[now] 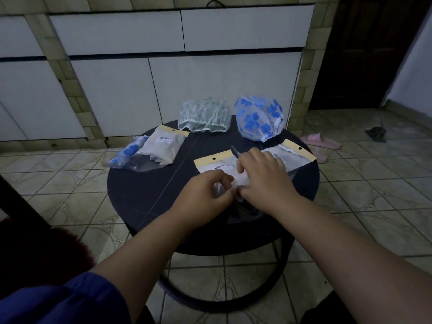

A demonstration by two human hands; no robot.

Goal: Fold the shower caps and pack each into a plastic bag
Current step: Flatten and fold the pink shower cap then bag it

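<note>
round dark counter (145, 195) in the middle, and at its far edge two shower caps not yet folded — the green-patterned cap (204, 118) and the blue-flowered cap (258, 120). far left, a packed bag (161, 146) with a rolled blue cap (127, 153) touching it; a spare bag (288, 152) lies right. up front both hands meet over the near plastic bag (216, 163): left hand (205, 192) and right hand (264, 176), each grip curled around a pale folded cap (238, 181) at the bag. looks like the packing step — next, i'd say, hold the mouth open and slide it in.
</note>
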